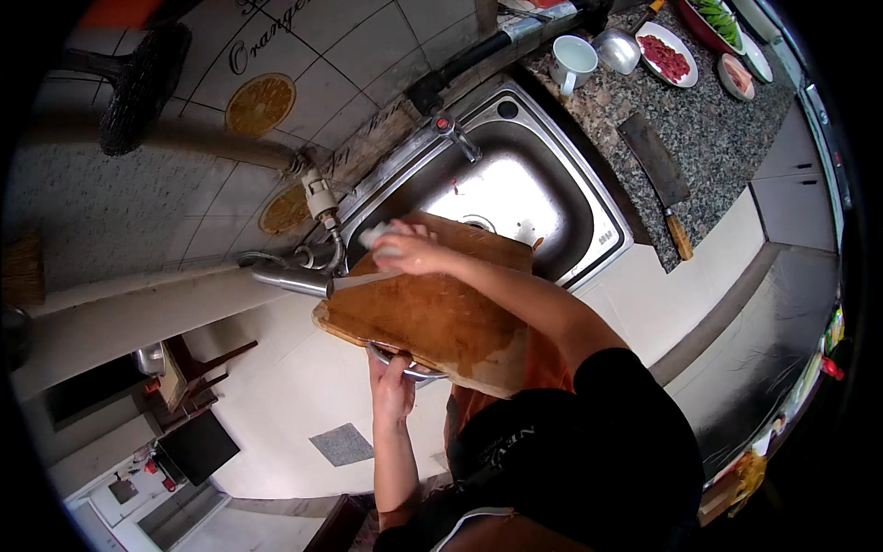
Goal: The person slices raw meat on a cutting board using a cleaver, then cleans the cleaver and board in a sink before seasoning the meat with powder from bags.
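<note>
A large wooden cutting board leans over the near left part of the steel sink. My left hand is closed round the curved metal handle at the board's near edge. Near the board's far left edge, my right hand presses a whitish, cloth-like wad against the wood. Its fingers hide part of the wad, so its exact kind is unclear. Beside that hand a metal spout points at the board, and a pale streak like running water crosses the wood from it.
A second tap stands over the sink's far side. On the granite counter at right lie a cleaver, a white mug, a ladle and a plate of cut red meat. The tiled wall borders the sink.
</note>
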{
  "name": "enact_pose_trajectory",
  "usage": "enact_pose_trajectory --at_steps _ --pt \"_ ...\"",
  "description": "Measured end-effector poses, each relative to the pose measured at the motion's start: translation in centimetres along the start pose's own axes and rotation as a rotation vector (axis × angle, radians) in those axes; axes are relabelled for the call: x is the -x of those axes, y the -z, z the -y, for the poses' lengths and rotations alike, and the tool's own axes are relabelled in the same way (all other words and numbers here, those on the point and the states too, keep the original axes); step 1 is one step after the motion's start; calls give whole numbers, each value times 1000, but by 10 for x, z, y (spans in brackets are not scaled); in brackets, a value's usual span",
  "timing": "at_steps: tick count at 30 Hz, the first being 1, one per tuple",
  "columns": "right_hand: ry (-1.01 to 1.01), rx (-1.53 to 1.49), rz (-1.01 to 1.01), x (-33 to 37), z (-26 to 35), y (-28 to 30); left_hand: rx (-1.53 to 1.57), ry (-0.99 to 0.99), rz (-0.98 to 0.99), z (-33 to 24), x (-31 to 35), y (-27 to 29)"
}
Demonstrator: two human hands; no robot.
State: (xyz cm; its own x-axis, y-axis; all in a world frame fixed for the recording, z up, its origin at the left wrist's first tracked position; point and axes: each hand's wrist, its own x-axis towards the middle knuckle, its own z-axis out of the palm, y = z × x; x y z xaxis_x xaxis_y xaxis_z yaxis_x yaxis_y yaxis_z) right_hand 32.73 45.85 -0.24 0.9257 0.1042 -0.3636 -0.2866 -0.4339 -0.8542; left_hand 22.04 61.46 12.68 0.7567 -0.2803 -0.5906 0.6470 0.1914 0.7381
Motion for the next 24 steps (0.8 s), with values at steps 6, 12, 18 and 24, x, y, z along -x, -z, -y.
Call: enact_pose_trajectory --at_steps 6,12,18,24 --pt "240 -90 -81 49 -18 -21 -1 14 -36 -1 -1 -3" --pt "566 -316 4 96 68 -8 43 -7 -71 7 -1 10" --pt "275 475 -168 -1 -87 -16 -30 -52 -49 1 -1 1" --pt "-79 131 -20 101 -32 19 -13 -41 -51 2 -4 3"
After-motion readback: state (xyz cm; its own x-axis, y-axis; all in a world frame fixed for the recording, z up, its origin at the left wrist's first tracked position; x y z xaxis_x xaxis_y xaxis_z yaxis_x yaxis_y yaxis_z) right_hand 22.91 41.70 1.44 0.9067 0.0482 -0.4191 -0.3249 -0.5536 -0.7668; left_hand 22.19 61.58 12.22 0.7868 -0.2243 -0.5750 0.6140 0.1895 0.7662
